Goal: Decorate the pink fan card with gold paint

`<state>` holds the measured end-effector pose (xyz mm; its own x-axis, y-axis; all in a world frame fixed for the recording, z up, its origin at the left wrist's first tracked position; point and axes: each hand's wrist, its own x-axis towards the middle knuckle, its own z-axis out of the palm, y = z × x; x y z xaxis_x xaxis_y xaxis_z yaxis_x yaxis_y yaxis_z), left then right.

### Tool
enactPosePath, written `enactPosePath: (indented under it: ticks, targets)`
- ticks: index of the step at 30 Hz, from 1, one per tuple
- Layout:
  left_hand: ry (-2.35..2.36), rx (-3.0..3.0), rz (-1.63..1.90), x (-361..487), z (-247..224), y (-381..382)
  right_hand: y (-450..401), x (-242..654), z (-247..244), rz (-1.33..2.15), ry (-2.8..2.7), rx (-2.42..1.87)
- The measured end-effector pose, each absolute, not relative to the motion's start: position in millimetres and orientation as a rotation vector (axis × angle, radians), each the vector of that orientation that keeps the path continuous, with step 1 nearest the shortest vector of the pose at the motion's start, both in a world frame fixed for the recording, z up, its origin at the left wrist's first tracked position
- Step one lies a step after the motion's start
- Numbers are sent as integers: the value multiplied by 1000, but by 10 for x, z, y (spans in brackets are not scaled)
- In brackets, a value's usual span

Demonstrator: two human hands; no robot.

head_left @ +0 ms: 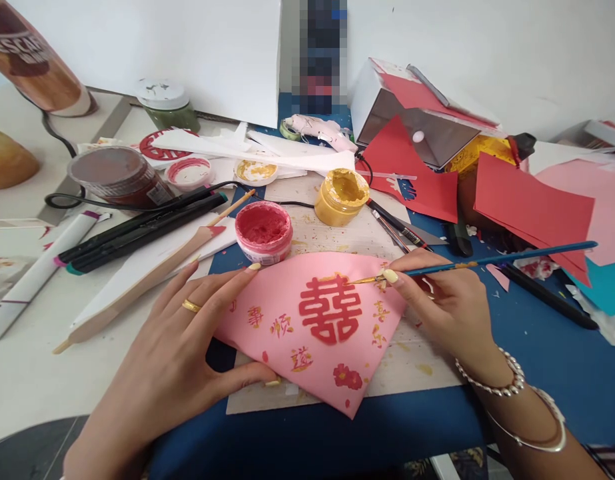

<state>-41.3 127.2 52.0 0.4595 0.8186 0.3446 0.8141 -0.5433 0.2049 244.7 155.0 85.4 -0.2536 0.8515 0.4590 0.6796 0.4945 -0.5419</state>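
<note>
A pink paper piece [287,300] with a red double character, smaller red and gold characters and a red flower lies on a pale board [412,373]. My left hand [187,347] is spread at its left edge, fingertips and thumb resting on the paper, a gold ring on one finger. Pinched in my right hand [447,307] is a blue paintbrush [507,257], its tip touching the upper right of the double character. Behind the paper stand an open jar of red paint [264,233] and an open jar of yellow paint [341,197].
Black markers [147,230] and a wooden stick [147,280] lie at the left, near a brown jar [118,175]. A pink glue gun [322,130] and white paper strips are at the back. Red paper [532,207] and a black-handled tool [547,293] lie at the right.
</note>
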Motion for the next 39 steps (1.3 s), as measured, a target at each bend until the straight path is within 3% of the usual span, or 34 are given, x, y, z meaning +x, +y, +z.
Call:
enactPosePath:
  ticks: [39]
  targets:
    - [1503,2668,660,-415,517,1276,1551,2461,884,309,-1975,-1314]
